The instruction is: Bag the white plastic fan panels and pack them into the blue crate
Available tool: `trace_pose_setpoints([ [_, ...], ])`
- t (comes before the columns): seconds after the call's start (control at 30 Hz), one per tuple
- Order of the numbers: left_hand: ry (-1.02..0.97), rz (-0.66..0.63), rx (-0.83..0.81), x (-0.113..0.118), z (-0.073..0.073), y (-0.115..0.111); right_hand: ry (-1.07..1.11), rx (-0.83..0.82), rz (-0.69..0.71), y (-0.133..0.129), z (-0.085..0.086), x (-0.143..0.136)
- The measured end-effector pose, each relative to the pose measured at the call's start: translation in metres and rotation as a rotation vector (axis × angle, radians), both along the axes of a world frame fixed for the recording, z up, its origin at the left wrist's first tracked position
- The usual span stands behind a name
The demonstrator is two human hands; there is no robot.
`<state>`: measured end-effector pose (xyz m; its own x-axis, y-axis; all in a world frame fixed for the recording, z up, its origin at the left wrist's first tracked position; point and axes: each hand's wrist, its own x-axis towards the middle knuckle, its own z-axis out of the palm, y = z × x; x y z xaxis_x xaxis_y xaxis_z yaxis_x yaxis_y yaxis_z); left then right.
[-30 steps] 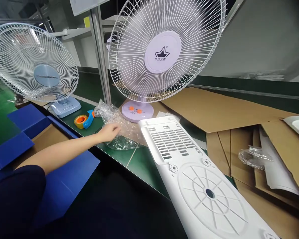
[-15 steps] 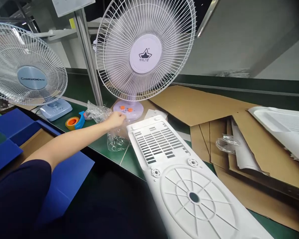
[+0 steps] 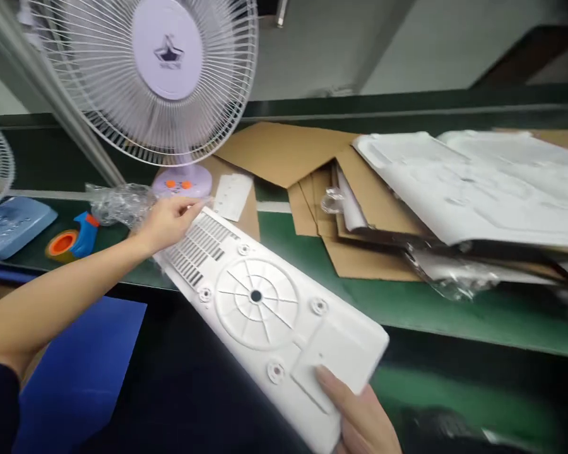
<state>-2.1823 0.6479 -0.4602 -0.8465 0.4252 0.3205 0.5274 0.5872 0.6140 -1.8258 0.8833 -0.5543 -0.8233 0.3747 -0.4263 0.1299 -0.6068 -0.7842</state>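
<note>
A long white plastic panel (image 3: 284, 328) with slotted vents at one end and a spoked round moulding in its middle lies tilted across my view, partly over the bench edge. My right hand (image 3: 362, 410) grips its near end, thumb on top and fingers underneath. At the vented far end is my left hand (image 3: 168, 221), its fingers pinched together over the panel's corner; whatever lies between the fingertips is too small or blurred to name. Just behind that hand stands a lilac table fan (image 3: 182, 180) with orange buttons. Crumpled clear plastic (image 3: 123, 203) lies beside it.
A blue tape dispenser with orange tape (image 3: 76, 239) sits at left, near a pale blue fan base (image 3: 16, 224). Flattened cardboard (image 3: 284, 151) covers the back of the green bench (image 3: 293, 252). More white panels (image 3: 464, 183) are stacked at right. A blue box (image 3: 89, 359) is below left.
My view has swung right and down. My right hand now shows on the panel's near end. The left hand has come from beside the fan base to over the panel's vented end.
</note>
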Motion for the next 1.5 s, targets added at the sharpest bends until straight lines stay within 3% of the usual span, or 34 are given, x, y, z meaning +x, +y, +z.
trace_pose_setpoints([
  [0.1, 0.029, 0.016, -0.067, 0.017, 0.010, -0.001, -0.047, -0.157, -0.022, -0.011, 0.019, -0.014],
  [0.27, 0.035, 0.079, -0.057, 0.009, 0.011, -0.001, 0.012, -0.244, 0.034, -0.019, 0.043, -0.033],
  [0.37, -0.019, 0.011, -0.088, 0.020, 0.010, -0.004, 0.032, -0.281, 0.097, -0.020, 0.040, -0.037],
  [0.47, -0.074, -0.056, -0.143, 0.049, 0.011, -0.009, 0.044, -0.300, 0.125, -0.020, 0.036, -0.042],
  [0.67, -0.096, -0.152, -0.110, 0.094, 0.012, -0.028, -0.009, -0.322, -0.021, -0.021, 0.036, -0.053],
  [0.8, -0.088, -0.169, -0.057, 0.112, 0.014, -0.035, 0.010, -0.301, -0.003, -0.023, 0.033, -0.056],
  [0.9, -0.083, -0.143, 0.045, 0.118, 0.016, -0.024, 0.025, -0.287, -0.022, -0.029, 0.031, -0.059],
  [1.17, -0.162, -0.170, 0.327, 0.100, 0.008, 0.043, 0.051, -0.258, 0.034, -0.052, 0.029, -0.064],
  [1.33, -0.223, -0.326, 0.172, 0.137, -0.001, 0.050, 0.064, -0.262, 0.055, -0.057, 0.026, -0.068],
  [1.5, 0.108, -0.404, 0.049, 0.183, -0.016, 0.028, 0.126, -0.216, 0.058, -0.053, 0.025, -0.078],
])
